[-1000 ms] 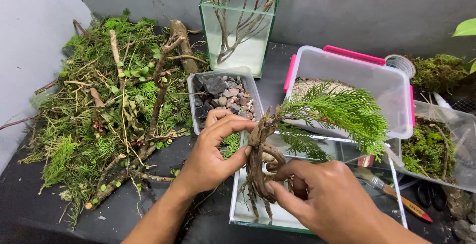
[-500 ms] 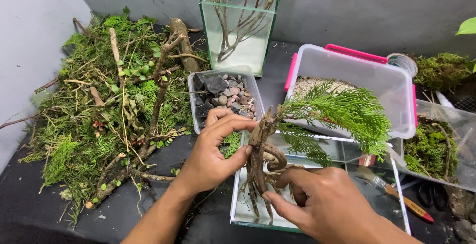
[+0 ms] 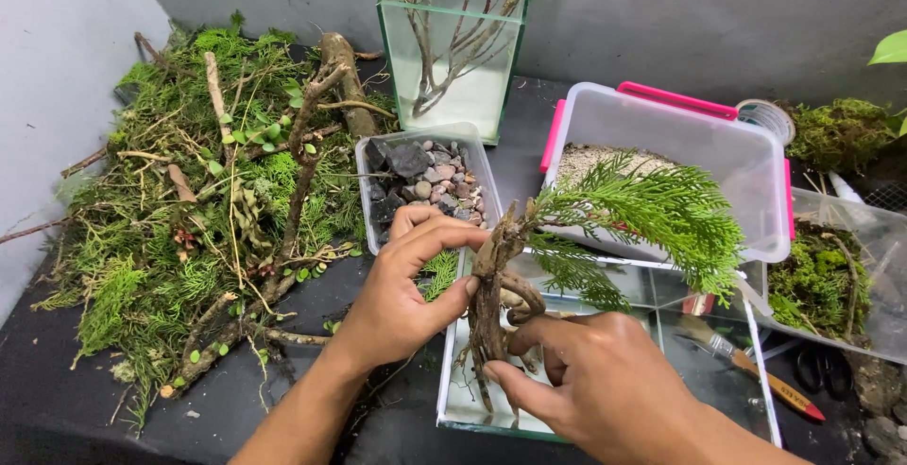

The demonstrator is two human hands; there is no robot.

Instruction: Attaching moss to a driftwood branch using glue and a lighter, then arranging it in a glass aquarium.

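Observation:
A gnarled piece of driftwood [image 3: 491,281] with green conifer sprigs [image 3: 652,210] fixed to its top stands upright over a shallow glass tank [image 3: 605,427]. My left hand [image 3: 402,295] grips the wood's trunk from the left, thumb against it and fingers curled over the top. My right hand [image 3: 590,375] pinches the lower roots from the right, near the tank's front. The sprigs fan out to the right above the tank.
A heap of moss, twigs and branches [image 3: 208,210] fills the left. Behind are a small tub of stones [image 3: 425,177], a tall glass tank with branches [image 3: 453,59], and a clear bin with pink latches holding sand [image 3: 680,144]. Moss in a tray [image 3: 812,285], a brush [image 3: 756,375] and scissors lie right.
My right hand has shifted a little lower on the roots. The driftwood stays upright in nearly the same spot, and my left hand keeps its grip.

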